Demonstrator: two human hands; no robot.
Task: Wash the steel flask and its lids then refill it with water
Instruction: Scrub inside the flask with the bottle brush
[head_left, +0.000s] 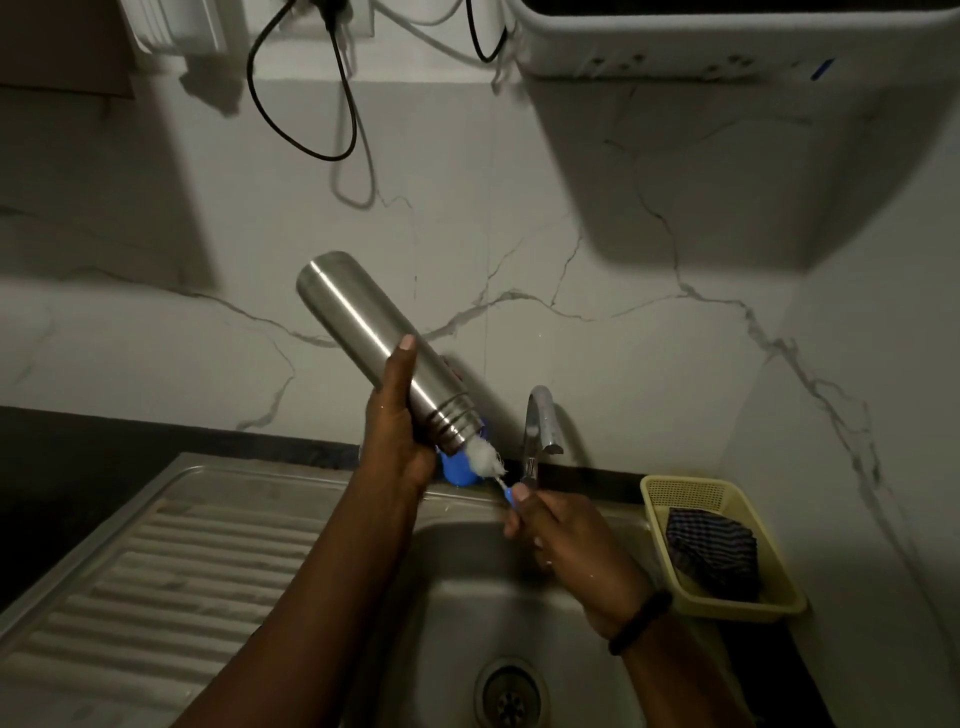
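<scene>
My left hand (397, 415) grips the steel flask (363, 332) near its threaded neck and holds it tilted, base up to the left, open mouth down to the right above the sink (457, 582). My right hand (550, 525) holds the blue handle of a bottle brush (491, 465). Its white bristle head sits right at the flask's mouth. A blue object (457, 470), perhaps a lid, shows behind the flask's mouth on the sink's back edge, mostly hidden.
A steel tap (540, 426) stands at the back of the sink, right of the brush. A ribbed drainboard (156, 582) lies to the left. A yellow basket (670, 488) with a dark striped cloth (711, 551) sits right. Cables and a white appliance hang on the marble wall above.
</scene>
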